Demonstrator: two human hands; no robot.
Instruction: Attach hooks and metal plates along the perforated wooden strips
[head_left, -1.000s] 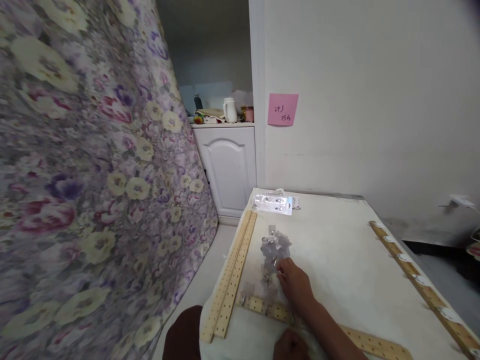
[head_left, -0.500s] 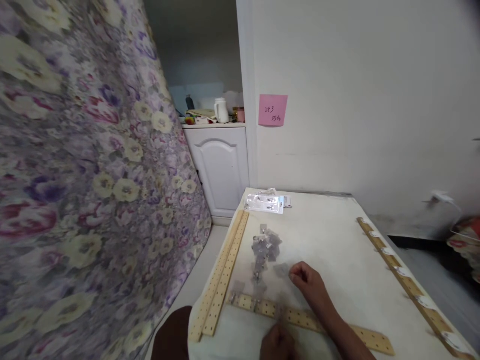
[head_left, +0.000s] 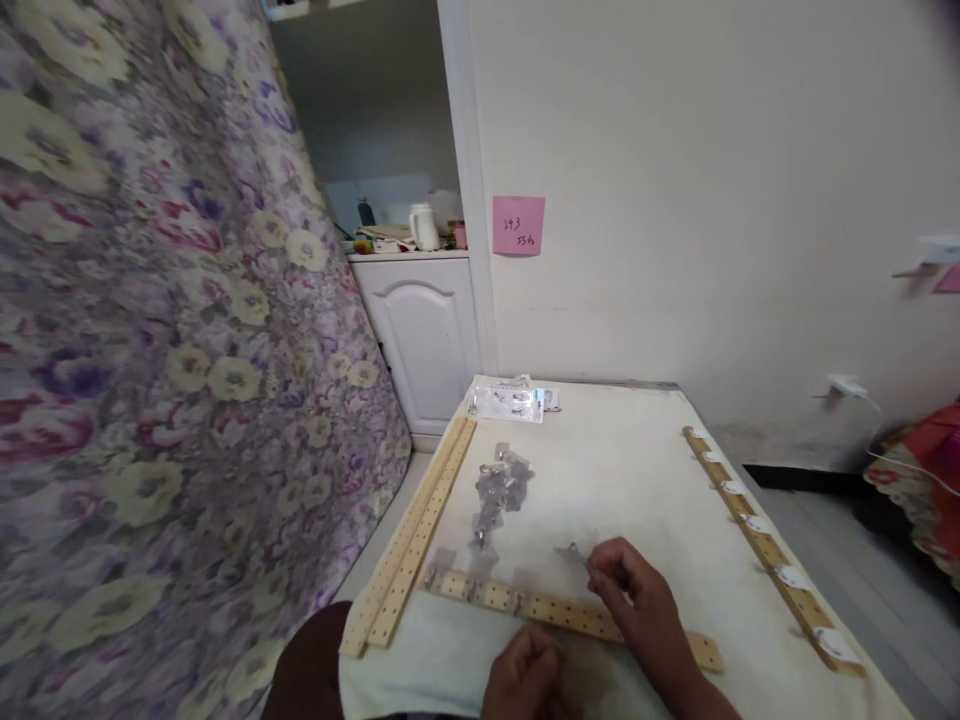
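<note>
My right hand hovers over the white table, its fingers pinched on a small clear adhesive hook. Just below it lies a perforated wooden strip with a few hooks stuck at its left end. My left hand is curled near the table's front edge, close to that strip; what it holds is hidden. A pile of clear hooks lies further back on the table.
Two wooden strips lie along the left table edge, another with white pads along the right. A hook package sits at the far edge. Floral fabric hangs left; a white cabinet stands behind.
My right hand left the pile of hooks and drew back toward me and rightward with one hook. The view has swung to the right.
</note>
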